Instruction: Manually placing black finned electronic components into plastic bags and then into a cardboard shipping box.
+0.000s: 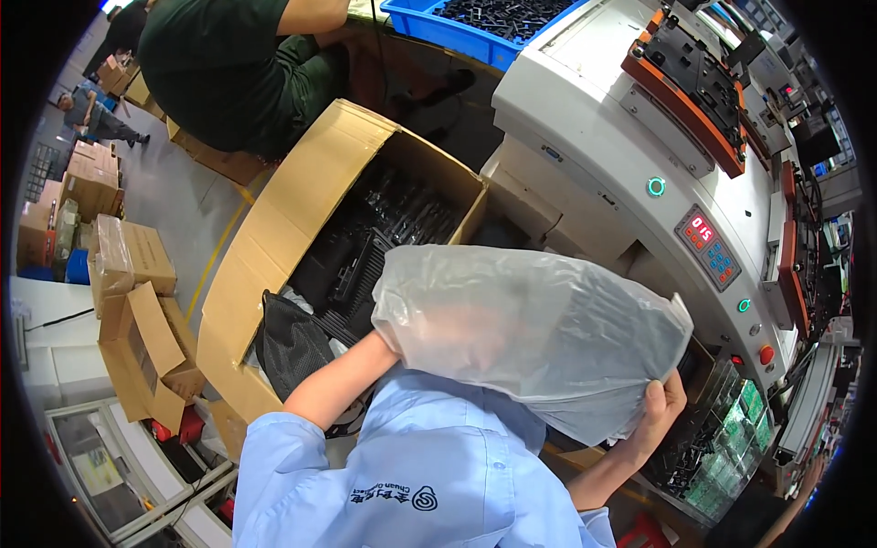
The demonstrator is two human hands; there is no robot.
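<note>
1. Head view: factory floor around a white machine point(585, 119) with an orange fixture point(694, 82); stacked brown cartons point(137, 265) lie to the left, and a co-worker in dark green point(228, 64) sits beyond.
2. An open cardboard box point(274, 237) holds black plastic parts point(384, 228), seemingly still well filled.
3. The clear plastic bag point(530, 329) is held up over it.
4. The right hand point(660, 406) pinches the bag's lower corner; the left hand is hidden behind the bag, its grip impossible to judge.

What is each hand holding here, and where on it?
Right hand grips the translucent plastic bag at its lower right corner; the left hand is hidden inside it.
</note>
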